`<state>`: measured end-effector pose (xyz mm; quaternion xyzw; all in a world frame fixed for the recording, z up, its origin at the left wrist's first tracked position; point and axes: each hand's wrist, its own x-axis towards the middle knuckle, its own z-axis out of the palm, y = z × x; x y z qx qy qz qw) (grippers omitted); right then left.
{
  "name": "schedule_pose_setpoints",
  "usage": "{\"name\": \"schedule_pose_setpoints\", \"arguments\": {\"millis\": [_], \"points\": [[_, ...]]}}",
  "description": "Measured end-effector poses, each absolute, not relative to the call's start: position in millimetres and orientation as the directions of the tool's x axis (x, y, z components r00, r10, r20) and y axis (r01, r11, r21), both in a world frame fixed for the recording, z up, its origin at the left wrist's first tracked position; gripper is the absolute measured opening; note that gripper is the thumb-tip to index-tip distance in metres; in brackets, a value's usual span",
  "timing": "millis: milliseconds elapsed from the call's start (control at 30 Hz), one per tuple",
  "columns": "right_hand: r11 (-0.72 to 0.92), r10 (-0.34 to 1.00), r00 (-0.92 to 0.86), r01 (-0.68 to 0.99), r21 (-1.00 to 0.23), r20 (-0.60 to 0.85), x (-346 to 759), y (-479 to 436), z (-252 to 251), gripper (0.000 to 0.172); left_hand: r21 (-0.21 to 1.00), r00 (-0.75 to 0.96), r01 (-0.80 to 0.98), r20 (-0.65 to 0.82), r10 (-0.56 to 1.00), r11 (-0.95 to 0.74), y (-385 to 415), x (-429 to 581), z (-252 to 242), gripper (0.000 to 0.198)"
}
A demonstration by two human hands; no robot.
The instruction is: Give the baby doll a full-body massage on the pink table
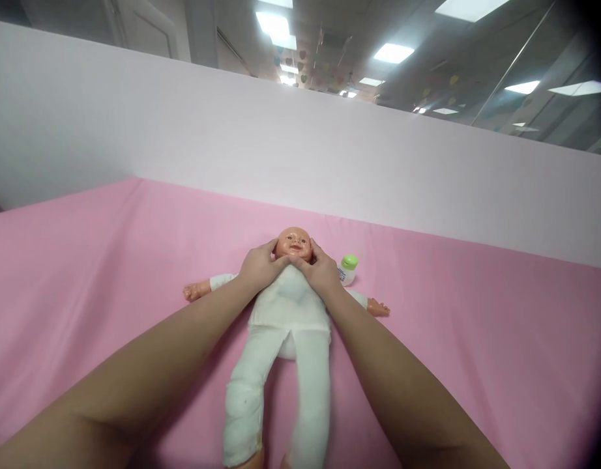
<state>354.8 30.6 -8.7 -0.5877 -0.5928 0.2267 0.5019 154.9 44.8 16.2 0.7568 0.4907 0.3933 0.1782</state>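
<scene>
The thumbs of both hands lay near to each other, almost meeting just under the chin of the doll [291, 303]. The other fingers were bent along the two sides of its head [294, 241], so the head was held between the left hand [260, 266] at eight o'clock of it and the right hand [322, 268] at four o'clock. The far fingertips were hidden, and I cannot tell how far they reached behind the head.

The doll, dressed in white, lay on its back near the middle of the view, with the head toward twelve o'clock and the legs toward six. Its arms were spread, one to eight o'clock and one to four. Just beside the right hand, at four o'clock from the head, stood a small bottle [349, 264] with a green cap, partly covered by this hand.

Under everything was a pink sheet [476, 339], with soft folds. At twelve o'clock rose a white wall [281, 143], and above it, toward one o'clock, bright ceiling lights [393, 52] were visible.
</scene>
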Motion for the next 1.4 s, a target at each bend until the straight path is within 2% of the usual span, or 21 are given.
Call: {"name": "schedule_pose_setpoints", "arguments": {"millis": [200,333,600,700,867,933,1067,1267,1400], "points": [[0.198,0.926,0.194,0.483,-0.853,0.324,355,31,-5,0.097,0.708,0.169,0.561,0.409,0.897,-0.429,51,154,12,0.055],[0.223,0.931,0.17,0.435,-0.873,0.322,359,29,-4,0.08,0.821,0.135,0.404,0.383,0.914,-0.404,61,151,3,0.058],[0.314,0.903,0.189,0.323,-0.893,0.386,362,34,-15,0.059,0.897,0.105,0.249,0.351,0.931,-0.366,77,152,-8,0.046],[0.301,0.899,0.207,0.347,-0.888,0.386,360,33,-15,0.062,0.905,0.096,0.229,0.347,0.933,-0.36,77,152,-9,0.041],[0.192,0.919,0.217,0.481,-0.855,0.328,354,24,-6,0.099,0.896,0.117,0.253,0.346,0.931,-0.365,66,152,-4,0.061],[0.17,0.918,0.231,0.505,-0.846,0.322,352,22,-3,0.106,0.863,0.186,0.299,0.366,0.912,-0.408,61,152,0,0.062],[0.166,0.911,0.227,0.56,-0.812,0.343,350,21,-1,0.099,0.798,0.218,0.409,0.386,0.896,-0.443,58,153,5,0.054],[0.197,0.917,0.168,0.596,-0.779,0.361,353,25,-2,0.092,0.818,0.227,0.407,0.342,0.912,-0.407,60,151,5,0.06],[0.225,0.919,0.126,0.611,-0.759,0.373,357,28,-4,0.079,0.818,0.226,0.411,0.336,0.914,-0.402,63,149,3,0.063]]}}
